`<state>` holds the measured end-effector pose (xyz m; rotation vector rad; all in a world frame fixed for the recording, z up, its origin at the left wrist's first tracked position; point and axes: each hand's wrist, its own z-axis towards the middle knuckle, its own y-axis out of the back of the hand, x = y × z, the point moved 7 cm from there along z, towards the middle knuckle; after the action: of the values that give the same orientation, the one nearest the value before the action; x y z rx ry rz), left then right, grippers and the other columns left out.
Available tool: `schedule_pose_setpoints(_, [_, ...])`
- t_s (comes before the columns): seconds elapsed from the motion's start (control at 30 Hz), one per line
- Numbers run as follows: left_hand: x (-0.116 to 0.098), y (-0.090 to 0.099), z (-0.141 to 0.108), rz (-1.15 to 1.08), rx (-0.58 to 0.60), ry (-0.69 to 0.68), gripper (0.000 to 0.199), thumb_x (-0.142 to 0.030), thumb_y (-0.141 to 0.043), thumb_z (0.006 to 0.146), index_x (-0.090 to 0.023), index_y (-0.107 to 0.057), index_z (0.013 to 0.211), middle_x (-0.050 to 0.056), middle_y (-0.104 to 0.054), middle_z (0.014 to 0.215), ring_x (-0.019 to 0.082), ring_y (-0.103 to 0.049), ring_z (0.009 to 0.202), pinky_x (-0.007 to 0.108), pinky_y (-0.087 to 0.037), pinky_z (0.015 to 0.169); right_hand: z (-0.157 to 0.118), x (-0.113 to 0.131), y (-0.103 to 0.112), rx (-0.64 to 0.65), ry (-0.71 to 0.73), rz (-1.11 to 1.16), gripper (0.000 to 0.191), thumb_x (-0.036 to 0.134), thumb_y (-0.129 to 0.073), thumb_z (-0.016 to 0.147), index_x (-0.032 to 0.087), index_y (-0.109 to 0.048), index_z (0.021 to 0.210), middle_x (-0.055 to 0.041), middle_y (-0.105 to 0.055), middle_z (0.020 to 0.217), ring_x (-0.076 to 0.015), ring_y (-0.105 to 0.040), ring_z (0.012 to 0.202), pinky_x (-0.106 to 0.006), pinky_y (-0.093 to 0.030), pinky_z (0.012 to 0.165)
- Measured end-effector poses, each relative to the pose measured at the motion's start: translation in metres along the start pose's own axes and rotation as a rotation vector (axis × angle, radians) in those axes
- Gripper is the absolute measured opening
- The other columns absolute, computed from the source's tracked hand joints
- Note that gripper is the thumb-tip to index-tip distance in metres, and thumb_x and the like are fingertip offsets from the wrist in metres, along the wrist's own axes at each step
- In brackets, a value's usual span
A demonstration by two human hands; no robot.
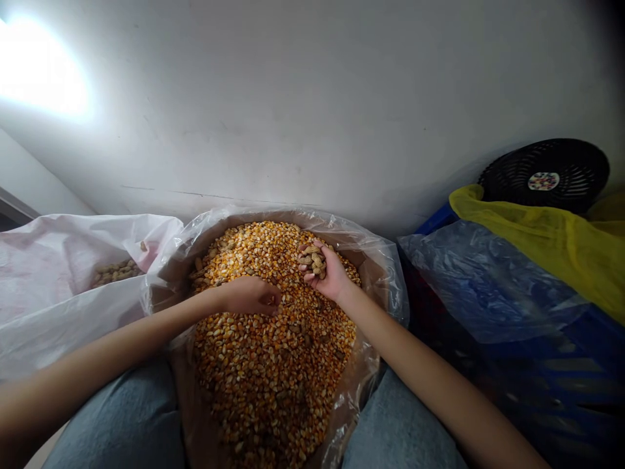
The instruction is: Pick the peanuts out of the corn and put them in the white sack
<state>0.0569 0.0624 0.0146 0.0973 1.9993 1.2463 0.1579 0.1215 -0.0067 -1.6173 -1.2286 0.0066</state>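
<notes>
Over a plastic-lined sack (378,273) filled with dried corn kernels (273,371), both arms reach forward from the person's lap. Right hand (329,277) is clenched around a handful of peanuts in the shell (313,260), held just above the far side of the corn. Left hand (251,295) lies palm down, fingers curled against the kernels near the middle of the pile; cannot tell if it grips anything. Just left of the sack, a white plastic bag (58,273) holds a small heap of more peanuts (114,273). Jeans (127,423) sit on both sides of the sack's near end. To the right, a blue plastic sheet (478,280) and yellow cloth (537,241) lie below a round black fan (544,172), beside a white wall (293,98).
</notes>
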Motion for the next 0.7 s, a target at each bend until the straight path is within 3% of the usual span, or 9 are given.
schedule_pose_setpoints(0.17, [0.025,0.021,-0.004,-1.039,-0.139,0.080,0.022,-0.038,-0.033,0.075,-0.018,-0.042,0.074,-0.005,-0.030,0.052,0.006,-0.024,0.037,0.019,-0.020,0.034,0.000,0.001,0.001,-0.014,0.008,0.003,0.026,0.034,-0.035,0.080,0.015,-0.053,0.076,-0.0002,-0.049,0.056,-0.0077,-0.043,0.044,-0.013,-0.027,0.031])
schedule_pose_setpoints(0.27, [0.030,0.025,-0.005,-1.226,-0.210,0.079,0.029,-0.044,-0.025,0.076,-0.019,-0.039,0.073,-0.004,-0.030,0.057,0.006,-0.023,0.037,0.019,-0.019,0.032,-0.001,0.002,0.001,-0.016,0.010,0.005,0.026,0.034,-0.035,0.080,0.015,-0.052,0.076,-0.0002,-0.049,0.056,-0.0077,-0.043,0.044,-0.013,-0.026,0.031])
schedule_pose_setpoints(0.37, [0.034,0.029,-0.006,-0.945,-0.332,0.149,0.039,-0.051,-0.022,0.078,-0.018,-0.041,0.071,-0.004,-0.031,0.055,0.006,-0.025,0.038,0.019,-0.021,0.034,-0.001,0.002,0.000,-0.016,0.010,0.001,0.026,0.034,-0.035,0.080,0.015,-0.053,0.076,-0.0002,-0.049,0.055,-0.0075,-0.043,0.043,-0.013,-0.026,0.031])
schedule_pose_setpoints(0.47, [0.024,0.036,-0.004,-0.288,-0.401,0.114,0.035,-0.050,-0.036,0.076,-0.017,-0.049,0.071,-0.001,-0.043,0.060,0.008,-0.040,0.049,0.019,-0.028,0.043,-0.001,0.001,0.001,-0.023,0.008,-0.007,0.026,0.034,-0.034,0.080,0.016,-0.053,0.076,-0.0003,-0.049,0.055,-0.0077,-0.043,0.043,-0.013,-0.026,0.031])
schedule_pose_setpoints(0.57, [0.012,0.030,0.002,0.262,-0.324,0.055,0.028,-0.042,-0.037,0.079,-0.020,-0.055,0.084,0.003,-0.053,0.079,0.012,-0.049,0.062,0.021,-0.032,0.049,0.000,0.000,0.002,-0.023,0.010,-0.013,0.026,0.034,-0.035,0.080,0.016,-0.052,0.075,-0.0007,-0.050,0.056,-0.0079,-0.043,0.044,-0.013,-0.027,0.031])
schedule_pose_setpoints(0.7, [0.011,0.014,0.013,0.516,-0.195,0.076,0.023,-0.030,-0.037,0.082,-0.019,-0.055,0.090,0.007,-0.054,0.082,0.016,-0.054,0.067,0.024,-0.035,0.053,0.002,0.000,0.003,-0.016,0.016,-0.020,0.025,0.035,-0.035,0.080,0.016,-0.052,0.074,-0.0008,-0.050,0.056,-0.0078,-0.043,0.044,-0.013,-0.027,0.031])
